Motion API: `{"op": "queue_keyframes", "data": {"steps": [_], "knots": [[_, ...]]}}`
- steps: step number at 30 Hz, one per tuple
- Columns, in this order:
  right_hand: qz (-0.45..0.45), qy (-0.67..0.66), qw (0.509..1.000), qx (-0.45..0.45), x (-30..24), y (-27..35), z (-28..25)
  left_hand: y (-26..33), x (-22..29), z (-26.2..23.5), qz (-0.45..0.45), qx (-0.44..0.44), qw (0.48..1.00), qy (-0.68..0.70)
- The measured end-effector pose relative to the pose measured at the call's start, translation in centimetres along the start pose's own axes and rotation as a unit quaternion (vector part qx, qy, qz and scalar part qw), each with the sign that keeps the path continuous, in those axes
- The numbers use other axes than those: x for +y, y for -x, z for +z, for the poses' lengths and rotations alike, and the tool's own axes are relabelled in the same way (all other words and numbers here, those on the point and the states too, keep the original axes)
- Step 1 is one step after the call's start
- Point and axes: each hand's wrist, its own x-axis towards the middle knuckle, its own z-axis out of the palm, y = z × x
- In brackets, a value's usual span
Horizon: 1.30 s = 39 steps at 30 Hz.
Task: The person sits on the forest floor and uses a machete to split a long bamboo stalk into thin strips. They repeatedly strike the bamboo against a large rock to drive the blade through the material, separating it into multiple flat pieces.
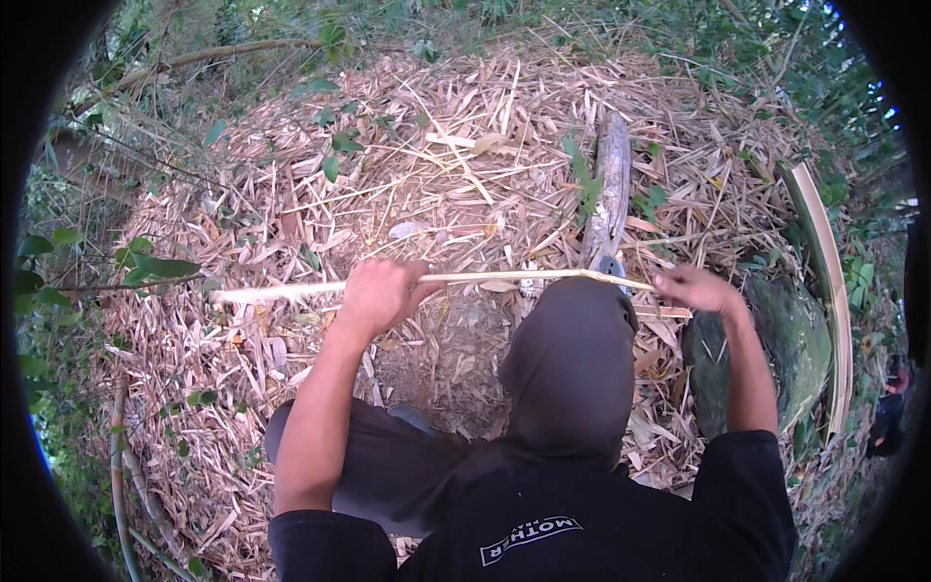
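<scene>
A long, thin pale bamboo strip lies crosswise in front of me, passing over my raised right knee. My left hand is closed round it, and its lighter, frayed-looking end sticks out to the left. At the other end, the fingers of my right hand pinch the strip just right of the knee. A joint in the strip shows above the knee. Below it, a short split piece pokes out beside the knee. A small grey thing is partly hidden behind the knee.
Dry leaves and bamboo shavings cover the ground. A weathered log lies ahead of the knee. To the right are a dark mossy rock and a long split bamboo piece. Leafy branches reach in at the left.
</scene>
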Motion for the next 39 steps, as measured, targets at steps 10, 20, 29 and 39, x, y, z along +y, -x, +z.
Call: {"op": "queue_keyframes", "data": {"steps": [10,20,29,39], "knots": [[0.05,-0.039,0.963,0.261,-2.6,2.6,9.5,2.3,3.6,1.4,-0.078,0.022,0.994,0.072],[-0.176,0.35,0.848,0.357,-10.0,3.2,-4.8,7.4,1.5,-4.5,-0.137,0.082,0.981,0.107],[0.107,-0.147,0.973,0.14,-0.2,-4.6,7.4,8.8,-2.4,-3.4,-0.254,0.188,0.9,0.299],[0.013,0.481,0.876,0.036,9.9,-9.3,-11.7,7.7,-3.3,-5.2,-0.266,0.297,0.843,0.36]]}}
